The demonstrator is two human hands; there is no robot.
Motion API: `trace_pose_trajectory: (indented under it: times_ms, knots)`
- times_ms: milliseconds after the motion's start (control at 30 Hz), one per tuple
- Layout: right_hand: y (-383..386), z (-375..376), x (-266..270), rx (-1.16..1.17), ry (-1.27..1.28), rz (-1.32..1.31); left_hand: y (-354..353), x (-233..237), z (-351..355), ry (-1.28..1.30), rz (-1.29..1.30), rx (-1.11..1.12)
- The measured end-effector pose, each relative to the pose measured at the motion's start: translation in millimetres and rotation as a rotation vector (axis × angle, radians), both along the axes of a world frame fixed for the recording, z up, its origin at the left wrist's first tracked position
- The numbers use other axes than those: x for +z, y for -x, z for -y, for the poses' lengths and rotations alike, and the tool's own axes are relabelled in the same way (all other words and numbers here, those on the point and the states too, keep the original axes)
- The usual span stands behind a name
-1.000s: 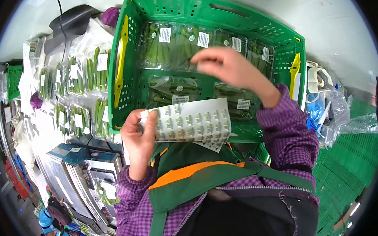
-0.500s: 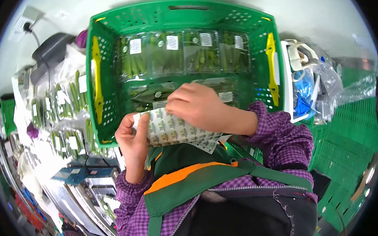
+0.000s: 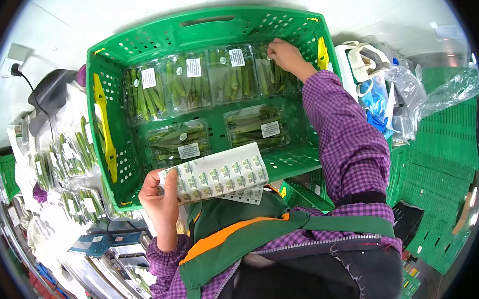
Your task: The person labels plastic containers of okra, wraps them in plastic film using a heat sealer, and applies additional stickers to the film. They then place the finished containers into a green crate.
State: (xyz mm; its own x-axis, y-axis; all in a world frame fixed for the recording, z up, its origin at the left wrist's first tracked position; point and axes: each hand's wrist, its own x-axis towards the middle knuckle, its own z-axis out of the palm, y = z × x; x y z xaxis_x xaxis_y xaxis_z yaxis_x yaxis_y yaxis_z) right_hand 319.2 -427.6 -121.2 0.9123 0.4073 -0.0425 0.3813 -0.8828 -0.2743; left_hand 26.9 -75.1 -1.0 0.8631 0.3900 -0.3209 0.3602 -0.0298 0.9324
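Note:
My left hand (image 3: 163, 199) grips a sheet of small stickers (image 3: 216, 175) by its left edge, thumb on top, in front of the crate. At the back right of the green crate (image 3: 267, 167), my right hand (image 3: 287, 57) has its fingers bent together over a clear pack of green vegetables (image 3: 274, 80). A small whitish spot, apparently a sticker, shows at its fingertips. Beside that pack stand more clear packs (image 3: 187, 90) of long green vegetables, with white labels and small round stickers. Two further packs lie nearer me, the left pack (image 3: 176, 139) with a round sticker.
Bagged green vegetables (image 3: 69, 150) lie left of the crate, by a black cable (image 3: 44, 100). To the right are a white bin (image 3: 349, 68) with bags and clear plastic (image 3: 410, 92), and stacked green crates (image 3: 441, 177).
My right hand has left the sticker sheet and reached to the back right pack. The left hand still holds the sheet, now turned more to view. The camera view has shifted slightly.

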Motion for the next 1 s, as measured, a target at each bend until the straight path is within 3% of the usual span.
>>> trace_pose_trajectory:
  times_ms: [167,233,367,433,500,567,633,833,900,933,1000]
  knots:
    - [-10,-19,-10,-0.132,0.06,0.135,1,-6,-2,-0.117,0.071,-0.045]
    - [15,-54,27,-0.149,-0.237,-0.047,1,-1,-1,-0.021,-0.03,-0.005]
    - [113,-142,110,0.121,-0.662,-0.504,-3,-5,0,0.01,0.068,-0.036]
    - [147,-163,129,0.391,-0.652,-0.479,-5,-3,0,0.04,0.068,-0.043]
    - [168,-175,130,0.5,-0.632,-0.359,-4,-2,-1,0.034,0.066,-0.048]
    - [180,-182,128,0.516,-0.606,-0.325,-3,-1,-2,0.033,0.065,-0.063]
    - [190,-185,126,0.525,-0.651,-0.119,-2,0,-3,0.034,0.06,-0.061]
    - [211,-182,128,0.468,-0.581,-0.062,-1,0,-4,0.046,0.045,-0.085]
    - [214,-176,129,0.427,-0.754,-0.146,2,3,-8,0.064,0.019,-0.101]
    - [215,-170,130,0.265,-0.906,-0.292,6,4,-11,0.027,0.076,-0.104]
    - [202,-136,120,-0.228,-0.92,-0.727,15,18,-17,0.031,0.081,-0.091]
